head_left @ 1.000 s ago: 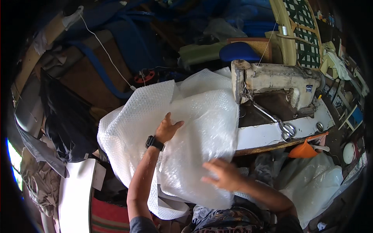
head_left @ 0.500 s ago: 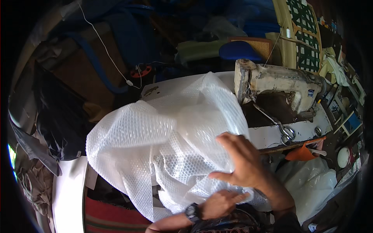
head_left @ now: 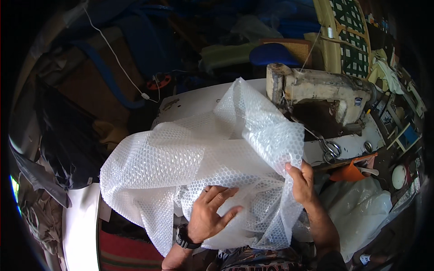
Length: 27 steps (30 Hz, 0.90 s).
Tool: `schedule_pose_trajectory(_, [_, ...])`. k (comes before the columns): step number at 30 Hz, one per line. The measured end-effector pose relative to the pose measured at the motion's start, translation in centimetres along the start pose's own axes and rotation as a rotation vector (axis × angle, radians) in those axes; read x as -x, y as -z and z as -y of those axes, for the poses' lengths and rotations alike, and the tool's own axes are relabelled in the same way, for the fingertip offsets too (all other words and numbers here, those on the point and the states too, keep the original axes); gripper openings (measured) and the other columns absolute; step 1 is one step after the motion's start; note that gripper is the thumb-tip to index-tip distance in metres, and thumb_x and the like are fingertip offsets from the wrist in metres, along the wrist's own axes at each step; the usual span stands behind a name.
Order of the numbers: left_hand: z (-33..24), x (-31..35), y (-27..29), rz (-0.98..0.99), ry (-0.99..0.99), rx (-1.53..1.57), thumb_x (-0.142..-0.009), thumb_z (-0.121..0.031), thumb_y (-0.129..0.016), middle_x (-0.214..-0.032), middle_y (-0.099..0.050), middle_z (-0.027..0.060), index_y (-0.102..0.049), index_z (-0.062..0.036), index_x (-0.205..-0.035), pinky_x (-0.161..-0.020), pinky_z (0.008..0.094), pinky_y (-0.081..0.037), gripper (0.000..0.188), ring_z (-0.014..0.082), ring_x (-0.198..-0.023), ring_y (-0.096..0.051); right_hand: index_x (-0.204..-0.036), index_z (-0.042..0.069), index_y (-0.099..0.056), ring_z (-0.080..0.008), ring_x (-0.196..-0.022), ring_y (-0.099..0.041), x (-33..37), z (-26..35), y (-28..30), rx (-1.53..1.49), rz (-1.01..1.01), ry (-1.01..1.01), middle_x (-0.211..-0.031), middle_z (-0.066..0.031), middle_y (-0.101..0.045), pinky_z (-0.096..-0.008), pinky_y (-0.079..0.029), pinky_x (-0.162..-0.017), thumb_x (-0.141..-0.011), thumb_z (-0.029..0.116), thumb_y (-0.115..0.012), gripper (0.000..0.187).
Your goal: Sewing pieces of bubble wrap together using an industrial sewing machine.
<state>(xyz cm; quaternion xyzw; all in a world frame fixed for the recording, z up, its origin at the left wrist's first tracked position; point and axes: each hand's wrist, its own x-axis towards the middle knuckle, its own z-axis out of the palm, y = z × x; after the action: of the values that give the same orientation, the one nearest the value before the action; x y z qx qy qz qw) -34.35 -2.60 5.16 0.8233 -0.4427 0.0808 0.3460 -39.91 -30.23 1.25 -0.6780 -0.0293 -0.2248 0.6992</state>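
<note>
A big crumpled sheet of bubble wrap (head_left: pixel 181 153) spreads over the white sewing table and hangs down in front of me. My right hand (head_left: pixel 302 181) pinches its right edge between thumb and fingers, near a raised fold. Over the middle of the sheet is my left hand (head_left: pixel 212 212), fingers spread and thumb apart, with a dark watch (head_left: pixel 184 235) on the wrist. It rests on or just above the plastic; I cannot tell which. Beyond my right hand lie metal scissors (head_left: pixel 329 149) on the table edge.
An old, worn sewing machine (head_left: pixel 323 88) stands behind the scissors on the white table (head_left: pixel 174 106). An orange pouch (head_left: pixel 348 172) and clear plastic sheeting (head_left: pixel 361 207) are at the right. A white panel (head_left: pixel 81 226) and dark cloth (head_left: pixel 63 140) are at the left.
My right hand, open before, now grips the bubble wrap's right edge. My left hand has moved up and left onto the sheet's middle. The wrap's right side is folded up.
</note>
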Motion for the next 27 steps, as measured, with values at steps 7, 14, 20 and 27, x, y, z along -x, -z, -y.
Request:
schedule_pose_trajectory(7, [-3.8,3.0,-9.0,0.177,0.017,0.199,-0.093,-0.033,-0.078,-0.120,-0.067,0.0183,-0.061,-0.0002,-0.132,-0.089,0.0420,-0.056,0.054,0.0318,-0.105,-0.067,-0.116,-0.004,-0.065,-0.0365,-0.118,-0.064,1.7,5.4,-10.0,0.160,0.926,0.438,-0.123,-0.0225,-0.066,-0.0465,-0.054,-0.097,-0.090,0.017,-0.071,0.035])
schedule_pose_trajectory(14, [-1.7,7.2,-3.3,0.058,0.218,0.260,-0.095,-0.032,-0.075,-0.118,-0.068,0.0189,-0.062,-0.0008,-0.132,-0.087,0.0428,-0.056,0.050,0.0326,-0.102,-0.067,-0.117,-0.002,-0.066,-0.0298,-0.106,-0.068,5.7,3.9,-3.2,0.020,0.193,0.590,-0.112,-0.0155,-0.070,-0.0411,-0.054,-0.094,-0.098,0.025,-0.072,0.034])
schedule_pose_trajectory(20, [-0.9,12.8,2.3,-0.208,0.549,0.388,-0.096,-0.031,-0.073,-0.115,-0.068,0.0194,-0.064,-0.0013,-0.131,-0.086,0.0434,-0.055,0.047,0.0334,-0.099,-0.067,-0.126,-0.002,-0.063,-0.0355,-0.115,-0.067,6.6,-7.7,-1.4,0.404,0.237,-0.041,-0.123,-0.0199,-0.068,-0.0430,-0.056,-0.096,-0.087,0.032,-0.085,0.056])
schedule_pose_trajectory(27, [0.3,22.4,4.5,-0.488,0.889,0.477,-0.098,-0.030,-0.070,-0.112,-0.069,0.0200,-0.065,-0.0019,-0.130,-0.084,0.0442,-0.055,0.043,0.0342,-0.096,-0.067,-0.149,0.006,-0.048,-0.0392,-0.134,-0.055,7.7,-12.9,-5.5,0.556,0.441,-0.161,-0.145,-0.0238,-0.055,-0.0464,-0.049,-0.110,-0.088,0.045,-0.081,0.080])
